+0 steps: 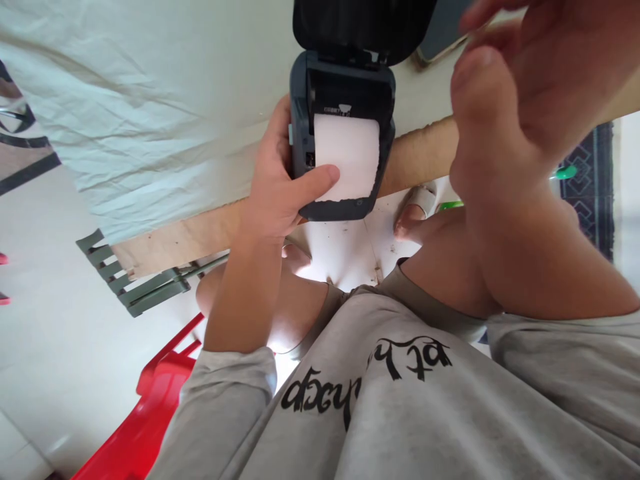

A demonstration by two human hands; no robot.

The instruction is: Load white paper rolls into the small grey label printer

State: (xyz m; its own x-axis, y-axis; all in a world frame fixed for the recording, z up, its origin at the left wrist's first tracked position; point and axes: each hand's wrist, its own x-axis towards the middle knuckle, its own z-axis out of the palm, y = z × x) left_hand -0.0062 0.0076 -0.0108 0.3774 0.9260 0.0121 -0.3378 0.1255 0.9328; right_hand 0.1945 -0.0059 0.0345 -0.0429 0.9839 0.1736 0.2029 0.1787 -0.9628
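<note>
My left hand (280, 180) is wrapped around the side of a small black portable printer (300, 147), held at the table's near edge. Its lid (360, 27) is swung up, partly cut off by the top of the view. Inside the printer lies a roll of white paper (350, 147), with my left thumb resting on it. To the right, my right hand (515, 87) is raised apart from the printer. The right thumb and a finger show a gap with nothing visible in it; the other fingers are partly hidden and blurred.
A dark phone-like slab (445, 30) lies on the table beyond the lid. Pale wrinkled cloth (125, 113) covers the table, leaving a wooden edge (180, 240) bare. Below left are a green slatted frame (155, 290) and a red plastic chair (145, 413). A dark patterned mat (590, 200) is at right.
</note>
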